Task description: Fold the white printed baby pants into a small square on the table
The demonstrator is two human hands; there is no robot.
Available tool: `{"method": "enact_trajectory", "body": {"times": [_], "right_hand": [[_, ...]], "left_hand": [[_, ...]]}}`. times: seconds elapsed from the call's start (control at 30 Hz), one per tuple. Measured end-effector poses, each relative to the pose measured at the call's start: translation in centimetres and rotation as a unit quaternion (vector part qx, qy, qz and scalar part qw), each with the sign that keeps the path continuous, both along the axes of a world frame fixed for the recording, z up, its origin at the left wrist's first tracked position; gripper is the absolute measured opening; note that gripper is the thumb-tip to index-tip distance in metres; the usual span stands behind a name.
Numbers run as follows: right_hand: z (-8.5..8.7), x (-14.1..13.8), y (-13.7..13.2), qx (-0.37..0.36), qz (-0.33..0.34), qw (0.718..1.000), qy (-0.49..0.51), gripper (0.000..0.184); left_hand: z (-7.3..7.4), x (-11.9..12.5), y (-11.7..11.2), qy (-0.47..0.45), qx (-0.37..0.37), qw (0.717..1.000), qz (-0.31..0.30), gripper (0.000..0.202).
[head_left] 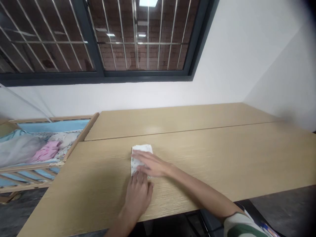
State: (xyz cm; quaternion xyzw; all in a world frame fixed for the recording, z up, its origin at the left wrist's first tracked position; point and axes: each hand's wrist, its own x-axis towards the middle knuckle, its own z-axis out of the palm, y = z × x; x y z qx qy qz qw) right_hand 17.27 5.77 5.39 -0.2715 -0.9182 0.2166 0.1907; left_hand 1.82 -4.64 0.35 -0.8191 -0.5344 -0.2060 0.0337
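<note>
A small folded white cloth point(145, 147) with a faint print lies on the wooden tabletop. Across its middle stretches my right hand point(154, 163), palm down with its fingers extended and slightly blurred. My left hand point(138, 194) rests at the cloth's near edge, fingertips on or right beside it, thumb held apart. Both hands look open, with nothing gripped in them. The fingertips of the left hand come close to the thumb of the right one. Part of the cloth is hidden under the hands.
The light wooden table point(222, 154) has a seam along its back part. To its left stands a wooden crib point(81, 136) with blue lining, a pink cloth point(46, 151) and bedding. Behind are a white wall and a barred window point(148, 75).
</note>
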Motion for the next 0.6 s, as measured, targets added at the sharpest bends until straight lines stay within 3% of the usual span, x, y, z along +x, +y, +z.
{"method": "enact_trajectory", "body": {"times": [0.1, 0.2, 0.37, 0.47, 0.6], "right_hand": [[-0.2, -1.1, -2.7, -0.02, 0.13, 0.991, -0.032, 0.06], [-2.3, -1.3, -3.0, -0.037, 0.164, 0.984, -0.053, 0.061], [-5.2, -0.1, 1.3, -0.037, 0.107, 0.988, -0.11, 0.06], [-5.6, 0.4, 4.9, -0.019, 0.038, 0.991, -0.129, 0.061], [-5.5, 0.6, 7.6, 0.004, 0.013, 0.992, -0.129, 0.06]], "left_hand": [[-2.3, 0.7, -2.2, 0.003, 0.018, 1.0, 0.009, 0.035], [-3.5, 0.9, -2.6, -0.016, 0.029, 0.999, 0.011, 0.032], [-3.8, 0.7, -2.2, -0.013, 0.044, 0.998, 0.037, 0.041], [-3.8, 0.4, -1.8, 0.009, 0.073, 0.997, 0.031, 0.046], [-3.8, 0.3, -1.5, 0.021, 0.08, 0.996, 0.023, 0.048]]}}
